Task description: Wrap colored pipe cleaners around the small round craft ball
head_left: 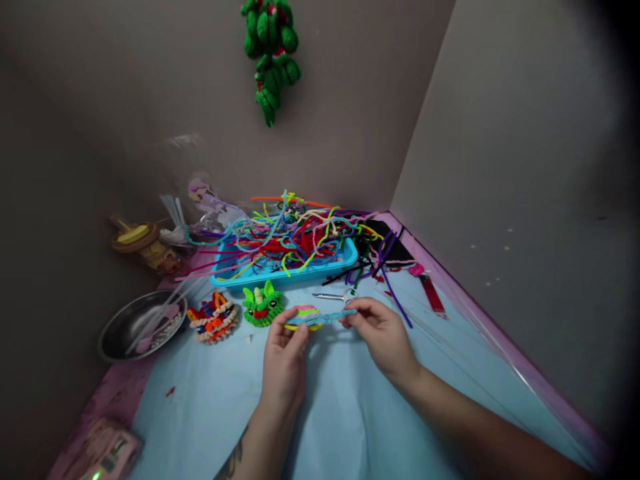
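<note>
A small bundle of bent pipe cleaners (306,313), striped pink, yellow and blue, is pinched between the thumb and fingers of my left hand (286,343). From its right side a light blue pipe cleaner (330,317) stretches across to my right hand (381,333), whose thumb and fingers close on the far end. Both hands are raised a little over the blue table cover. Just beyond them lie scissors (334,297), and a green fuzzy creature head (262,304) sits to the left of my left hand.
A blue tray (285,277) heaped with colourful pipe cleaners stands behind the hands. An orange and cream fuzzy figure (214,319) and a metal bowl (113,333) are at the left. A pink device (107,450) sits at the lower left. Green fuzzy shapes (273,60) hang on the wall.
</note>
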Demonstrator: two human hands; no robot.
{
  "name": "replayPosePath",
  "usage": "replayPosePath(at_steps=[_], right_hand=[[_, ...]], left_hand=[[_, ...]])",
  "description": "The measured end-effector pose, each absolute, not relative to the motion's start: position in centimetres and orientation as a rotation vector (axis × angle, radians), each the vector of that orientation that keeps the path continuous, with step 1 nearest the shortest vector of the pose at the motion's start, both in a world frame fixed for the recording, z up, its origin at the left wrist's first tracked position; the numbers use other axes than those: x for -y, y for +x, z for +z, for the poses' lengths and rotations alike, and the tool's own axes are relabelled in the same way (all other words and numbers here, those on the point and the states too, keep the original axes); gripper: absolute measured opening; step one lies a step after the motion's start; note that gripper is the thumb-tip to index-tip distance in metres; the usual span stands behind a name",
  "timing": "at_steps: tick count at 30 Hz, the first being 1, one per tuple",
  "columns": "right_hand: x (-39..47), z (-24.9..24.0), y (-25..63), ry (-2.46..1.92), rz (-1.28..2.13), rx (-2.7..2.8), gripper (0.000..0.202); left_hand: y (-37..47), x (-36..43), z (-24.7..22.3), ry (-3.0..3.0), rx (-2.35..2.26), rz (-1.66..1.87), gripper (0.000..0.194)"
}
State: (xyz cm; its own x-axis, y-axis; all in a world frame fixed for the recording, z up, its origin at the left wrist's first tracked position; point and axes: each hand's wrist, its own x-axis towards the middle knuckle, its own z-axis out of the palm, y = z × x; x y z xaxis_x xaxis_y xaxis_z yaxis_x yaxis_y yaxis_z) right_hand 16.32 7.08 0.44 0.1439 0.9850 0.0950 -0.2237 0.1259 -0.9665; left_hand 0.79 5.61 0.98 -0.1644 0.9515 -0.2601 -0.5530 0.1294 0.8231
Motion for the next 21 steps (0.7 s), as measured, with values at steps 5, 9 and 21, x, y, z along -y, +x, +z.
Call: replayPosePath(at_steps=[5,9,21], right_hand=[[-7.49,-0.43,15.69,-1.037,1.37,0.751,0.032],[-7.59,-0.52,15.51,-1.072,1.442,0.739,0.034],[-7.45,-0.24,15.43,-0.997,1.594,0.633,0.031]], left_hand=[[0.79,-5.62,1.38,0.499,-1.0,1.474,0.041],[0.83,-5.57,1.41,0.488,-0.99,1.459,0.041],[0.84,-5.26,1.27,0.478,-0.933,1.382,0.035]])
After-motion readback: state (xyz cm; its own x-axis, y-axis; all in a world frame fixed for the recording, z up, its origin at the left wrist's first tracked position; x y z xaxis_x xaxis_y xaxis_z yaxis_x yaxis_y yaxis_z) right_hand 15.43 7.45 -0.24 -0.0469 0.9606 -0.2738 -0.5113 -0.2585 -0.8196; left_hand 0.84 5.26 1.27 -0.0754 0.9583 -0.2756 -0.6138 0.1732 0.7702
